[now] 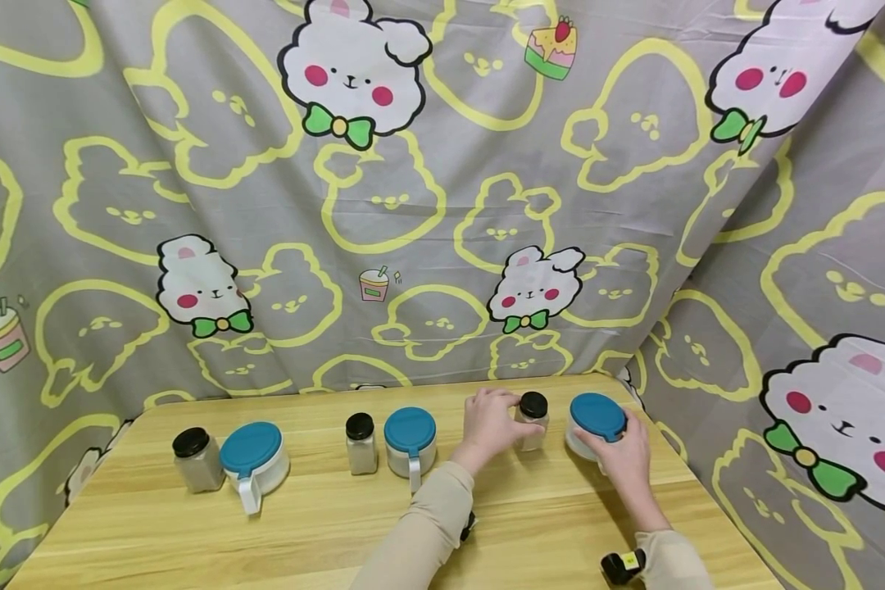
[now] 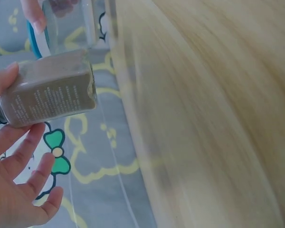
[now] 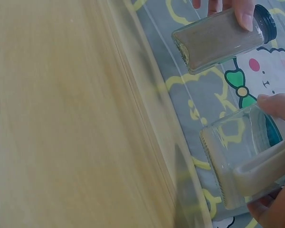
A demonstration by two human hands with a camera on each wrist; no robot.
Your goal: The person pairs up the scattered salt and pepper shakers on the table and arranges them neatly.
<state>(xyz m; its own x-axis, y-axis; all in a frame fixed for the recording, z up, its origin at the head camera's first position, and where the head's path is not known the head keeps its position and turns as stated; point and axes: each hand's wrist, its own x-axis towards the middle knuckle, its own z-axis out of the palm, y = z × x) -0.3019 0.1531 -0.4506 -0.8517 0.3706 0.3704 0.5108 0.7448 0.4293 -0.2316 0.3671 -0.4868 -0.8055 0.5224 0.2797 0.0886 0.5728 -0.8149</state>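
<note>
My left hand [image 1: 489, 424] pinches a spice jar [image 1: 533, 434] between thumb and fingers near its black lid. The jar [image 2: 52, 90] is clear glass with brownish powder inside and small print on its side; its base appears raised off the table. My right hand [image 1: 625, 459] grips a glass seasoning pot [image 1: 581, 442] with a blue lid [image 1: 597, 415]. In the right wrist view, the thumb lies near the lid and fingers are behind the pot's pale handle [image 3: 263, 164]. This pot [image 3: 223, 142] also looks lifted, with a pale layer at its bottom.
On the wooden table [image 1: 310, 533], a black-lidded jar [image 1: 361, 455] stands beside a blue-lidded pot [image 1: 410, 442] in the middle. Another jar [image 1: 201, 467] and pot [image 1: 265, 471] stand at the left. A patterned curtain [image 1: 442, 205] hangs behind the table.
</note>
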